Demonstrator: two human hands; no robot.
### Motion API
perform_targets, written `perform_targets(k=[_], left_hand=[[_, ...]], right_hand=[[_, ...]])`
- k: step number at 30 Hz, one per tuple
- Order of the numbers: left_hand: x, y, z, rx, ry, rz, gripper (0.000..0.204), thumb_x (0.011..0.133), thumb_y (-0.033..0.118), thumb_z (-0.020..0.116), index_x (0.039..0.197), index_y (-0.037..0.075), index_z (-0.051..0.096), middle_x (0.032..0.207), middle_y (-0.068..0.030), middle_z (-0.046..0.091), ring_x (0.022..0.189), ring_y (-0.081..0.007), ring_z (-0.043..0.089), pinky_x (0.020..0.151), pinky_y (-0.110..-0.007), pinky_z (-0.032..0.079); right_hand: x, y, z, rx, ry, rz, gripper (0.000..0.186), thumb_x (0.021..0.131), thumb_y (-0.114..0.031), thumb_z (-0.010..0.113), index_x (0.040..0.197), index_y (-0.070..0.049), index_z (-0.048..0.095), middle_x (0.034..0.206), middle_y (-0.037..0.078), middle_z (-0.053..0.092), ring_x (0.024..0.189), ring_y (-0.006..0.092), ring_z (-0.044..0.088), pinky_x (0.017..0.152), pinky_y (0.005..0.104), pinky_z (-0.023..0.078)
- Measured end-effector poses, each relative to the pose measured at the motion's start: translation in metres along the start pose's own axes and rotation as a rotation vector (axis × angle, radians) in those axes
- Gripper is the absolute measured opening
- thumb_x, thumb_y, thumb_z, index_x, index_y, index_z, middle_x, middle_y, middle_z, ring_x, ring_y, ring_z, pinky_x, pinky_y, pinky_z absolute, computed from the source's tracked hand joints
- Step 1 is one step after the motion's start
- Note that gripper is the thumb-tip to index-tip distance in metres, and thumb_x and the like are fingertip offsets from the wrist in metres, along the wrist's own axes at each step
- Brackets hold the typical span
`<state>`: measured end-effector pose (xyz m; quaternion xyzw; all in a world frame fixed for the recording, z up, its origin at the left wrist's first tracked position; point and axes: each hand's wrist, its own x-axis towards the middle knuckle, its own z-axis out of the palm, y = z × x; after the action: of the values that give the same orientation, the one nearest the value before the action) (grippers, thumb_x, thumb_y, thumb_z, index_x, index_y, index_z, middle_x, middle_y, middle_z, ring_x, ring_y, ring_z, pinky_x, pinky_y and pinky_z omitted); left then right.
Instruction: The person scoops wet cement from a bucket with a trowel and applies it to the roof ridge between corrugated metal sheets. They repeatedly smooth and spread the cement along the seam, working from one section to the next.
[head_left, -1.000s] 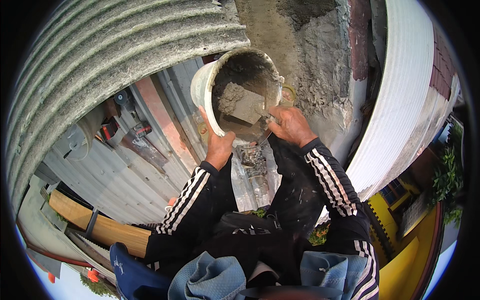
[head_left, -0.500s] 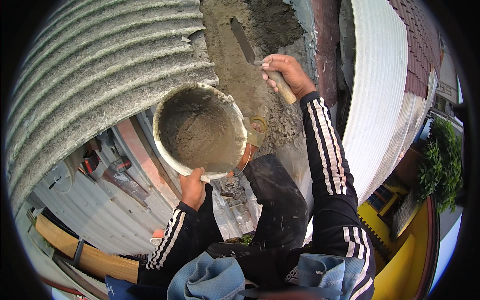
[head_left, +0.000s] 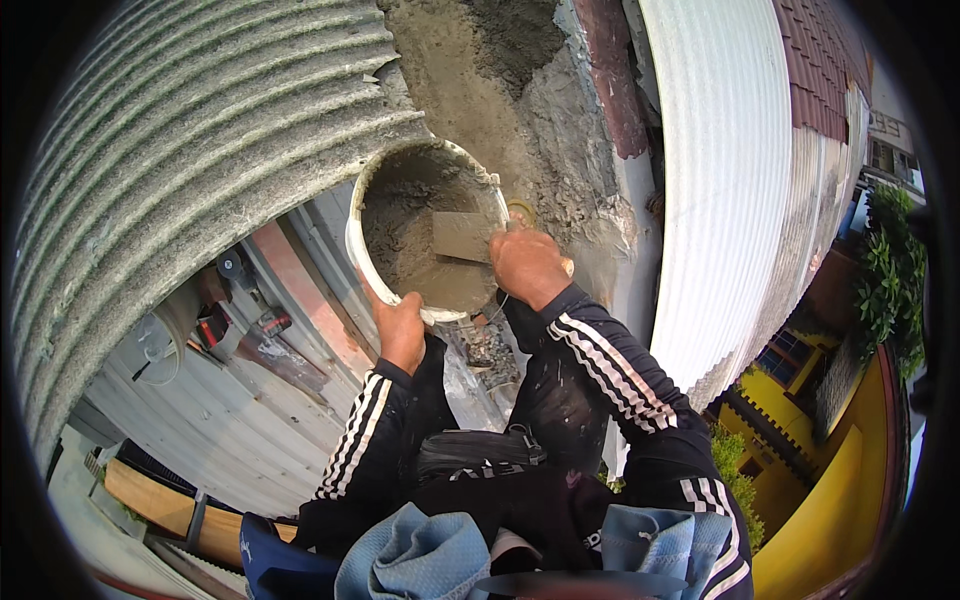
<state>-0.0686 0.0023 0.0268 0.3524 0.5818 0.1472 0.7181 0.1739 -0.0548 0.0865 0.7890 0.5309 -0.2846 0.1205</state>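
Observation:
My left hand [head_left: 400, 330] grips the near rim of a pale bucket [head_left: 362, 250], which is tilted so its mouth faces me. Grey wet mortar [head_left: 395, 225] coats the inside and lies in its bottom. Closed around the handle of a trowel, my right hand [head_left: 530, 263] is at the bucket's right rim. The trowel's flat blade [head_left: 460, 236] reaches inside the bucket, over the mortar. Most of the handle is hidden by my fingers; only its end shows beside the hand.
A corrugated grey roof sheet [head_left: 220, 130] spans the left. Ahead runs a rough mortar-covered wall top [head_left: 460, 90]. White corrugated sheeting [head_left: 720, 180] slopes away on the right. At lower left, red-and-black tools [head_left: 212, 326] sit by metal sheets [head_left: 200, 420].
My right hand has come down and left from above the wall top, bringing the trowel blade into the bucket. The bucket has shifted slightly right and up in view.

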Motion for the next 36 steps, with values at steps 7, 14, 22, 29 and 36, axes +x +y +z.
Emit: perform_targets(k=[7,14,22,29,36], left_hand=[[-0.093,0.102,0.02,0.444,-0.101,0.574,0.111,0.081,-0.015,0.057,0.175,0.003,0.001,0.179,-0.0259,0.012,0.168,-0.0388,0.009,0.135,-0.045,0.008],[-0.127,0.185,0.002,0.344,-0.145,0.853,0.11,0.081,-0.017,0.054,0.175,0.003,-0.001,0.18,-0.0224,0.011,0.167,-0.0339,0.011,0.134,-0.043,0.015],[-0.127,0.221,-0.013,0.365,0.07,0.918,0.079,0.087,-0.005,0.068,0.157,-0.003,0.031,0.147,-0.0189,0.047,0.132,-0.0281,0.047,0.116,-0.038,0.036],[-0.134,0.219,-0.019,0.228,0.081,0.922,0.103,0.084,-0.009,0.067,0.171,-0.004,0.014,0.169,-0.0222,0.032,0.155,-0.0332,0.036,0.127,-0.041,0.027],[-0.128,0.196,-0.027,0.196,0.13,0.993,0.053,0.091,-0.005,0.073,0.139,-0.006,0.051,0.126,-0.0133,0.064,0.108,-0.0231,0.065,0.102,-0.036,0.051]], right_hand=[[-0.01,-0.097,-0.051,-0.346,0.418,-0.157,0.022,0.084,-0.021,0.072,0.093,-0.003,0.079,0.085,0.012,0.071,0.085,0.0284,0.07,0.069,0.04,0.052],[-0.048,-0.109,-0.232,-0.301,0.597,0.089,0.015,0.085,-0.021,0.075,0.088,-0.009,0.082,0.082,0.006,0.071,0.082,0.0252,0.07,0.067,0.0406,0.049],[-0.075,-0.13,-0.255,-0.361,0.817,-0.271,0.016,0.076,-0.015,0.075,0.086,-0.002,0.073,0.076,0.01,0.067,0.075,0.0233,0.067,0.067,0.0363,0.05],[-0.065,-0.126,-0.261,-0.394,0.639,-0.359,0.016,0.085,-0.025,0.077,0.094,-0.015,0.086,0.09,0.011,0.077,0.089,0.0287,0.075,0.064,0.0448,0.054],[-0.055,-0.118,-0.255,0.274,0.31,-0.255,0.026,0.09,-0.022,0.07,0.102,-0.002,0.083,0.099,0.023,0.08,0.101,0.0388,0.079,0.088,0.0493,0.062]])
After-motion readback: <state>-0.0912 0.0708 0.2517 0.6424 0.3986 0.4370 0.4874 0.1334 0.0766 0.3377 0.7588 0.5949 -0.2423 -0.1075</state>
